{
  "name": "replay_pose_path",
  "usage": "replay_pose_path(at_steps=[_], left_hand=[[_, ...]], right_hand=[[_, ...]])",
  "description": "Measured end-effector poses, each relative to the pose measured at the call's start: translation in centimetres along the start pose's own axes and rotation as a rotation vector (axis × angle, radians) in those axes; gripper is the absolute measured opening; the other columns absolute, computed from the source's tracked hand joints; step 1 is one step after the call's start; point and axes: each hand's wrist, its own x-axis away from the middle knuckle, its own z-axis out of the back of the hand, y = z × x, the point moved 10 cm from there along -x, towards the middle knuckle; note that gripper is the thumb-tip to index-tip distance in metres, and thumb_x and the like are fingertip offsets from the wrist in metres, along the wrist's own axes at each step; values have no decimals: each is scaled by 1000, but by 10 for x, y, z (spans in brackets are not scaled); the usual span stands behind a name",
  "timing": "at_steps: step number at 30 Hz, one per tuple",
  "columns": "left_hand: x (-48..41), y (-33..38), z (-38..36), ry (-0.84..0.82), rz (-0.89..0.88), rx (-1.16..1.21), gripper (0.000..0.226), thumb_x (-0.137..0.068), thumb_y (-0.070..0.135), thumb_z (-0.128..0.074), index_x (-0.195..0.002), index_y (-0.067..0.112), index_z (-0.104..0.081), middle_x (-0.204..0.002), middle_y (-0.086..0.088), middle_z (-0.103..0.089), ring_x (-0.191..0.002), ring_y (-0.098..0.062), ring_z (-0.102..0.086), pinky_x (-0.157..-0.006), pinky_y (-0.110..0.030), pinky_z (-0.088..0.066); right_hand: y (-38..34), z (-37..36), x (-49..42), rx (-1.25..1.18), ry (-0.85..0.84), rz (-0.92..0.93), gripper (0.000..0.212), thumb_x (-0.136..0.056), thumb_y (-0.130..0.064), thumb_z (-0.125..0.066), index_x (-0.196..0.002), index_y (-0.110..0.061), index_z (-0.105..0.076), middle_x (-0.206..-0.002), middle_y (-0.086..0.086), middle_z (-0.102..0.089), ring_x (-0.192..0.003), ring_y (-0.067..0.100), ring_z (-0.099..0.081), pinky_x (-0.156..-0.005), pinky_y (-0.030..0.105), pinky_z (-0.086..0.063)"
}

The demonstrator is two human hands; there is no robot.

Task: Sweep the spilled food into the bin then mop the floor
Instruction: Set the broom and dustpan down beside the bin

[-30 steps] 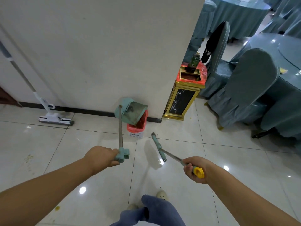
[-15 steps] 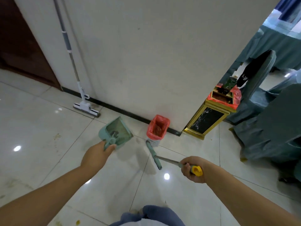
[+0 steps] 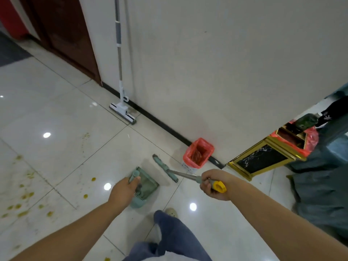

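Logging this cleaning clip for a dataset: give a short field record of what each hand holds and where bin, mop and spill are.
left hand: grips dustpan by its handle
right hand: grips broom near its yellow end
bin: red-lined, by the wall, beyond broom head
mop: leaning on wall, untouched
spill: yellow spots on tiles at left, unswept

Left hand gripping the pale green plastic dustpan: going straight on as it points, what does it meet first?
Likely the green brush head of the metal-handled broom, lying across the path beyond the left hand and its dustpan; the small red-lined bin sits farther on. Depth is unclear.
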Motion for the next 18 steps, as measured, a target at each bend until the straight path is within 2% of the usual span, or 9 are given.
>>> replay_pose_path(at_steps=[2,3,6,8,10,13,15,16,18], left_hand=[[-4,7,-17,-35,47,95,44,-98,36,-42,-107,-3,-59,-85,-20,-60,-81,-37,-62,-62,-32,-47],[-7,11,-27,-56,70,139,40,-98,37,-40,-103,1,-57,-80,-16,-58,-77,-36,-62,-59,-28,-47],[-21,21,-56,-104,137,222,37,-99,39,-34,-84,8,-49,-66,-6,-51,-55,-17,-49,-44,-23,-41],[-29,30,-76,-137,197,288,39,-100,38,-32,-78,10,-48,-61,-6,-50,-50,-15,-46,-44,-23,-40],[-34,44,-96,-174,253,377,36,-101,36,-31,-82,12,-50,-65,-7,-52,-54,-14,-48,-48,-21,-42],[-40,67,-120,-209,272,541,32,-102,31,-31,-86,14,-53,-74,-7,-57,-66,-15,-54,-63,-24,-48],[-47,73,-135,-231,300,592,31,-102,33,-32,-89,17,-55,-88,-8,-62,-83,-20,-59,-87,-35,-50],[-50,75,-143,-249,317,579,29,-101,35,-33,-93,18,-55,-98,-9,-63,-95,-23,-59,-98,-40,-46],[-55,79,-159,-297,337,528,26,-101,36,-34,-112,19,-51,-116,-9,-59,-108,-26,-57,-102,-40,-45]], right_hand=[[-28,-9,-2,60,-52,51,20,-91,0,-47,-110,2,-54,-58,10,-49,-38,10,-48,-33,16,-43],[-42,-13,-3,91,-81,72,18,-90,-2,-48,-106,2,-58,-59,11,-51,-40,11,-48,-35,17,-44],[-87,-25,-3,133,-142,171,13,-88,-7,-50,-81,-2,-60,-60,13,-53,-42,14,-50,-39,18,-45],[-120,-28,-5,121,-167,284,20,-90,-9,-45,-80,-3,-61,-61,16,-56,-44,17,-52,-42,20,-46],[-146,-30,-8,107,-195,356,28,-94,-13,-36,-87,-4,-61,-65,21,-60,-46,21,-54,-45,23,-48],[-177,-30,-13,114,-229,416,32,-94,-6,-29,-100,-7,-60,-68,22,-62,-49,22,-54,-49,25,-50],[-198,-29,-15,218,-213,480,35,-90,7,-30,-105,-9,-57,-66,18,-62,-50,21,-53,-50,26,-49],[-208,-29,-15,331,-197,529,28,-92,6,-37,-105,-10,-57,-66,17,-61,-49,20,-52,-49,27,-48],[-226,-30,-12,616,-138,642,6,-95,-15,-55,-98,-12,-59,-61,11,-58,-44,17,-49,-44,24,-44]])
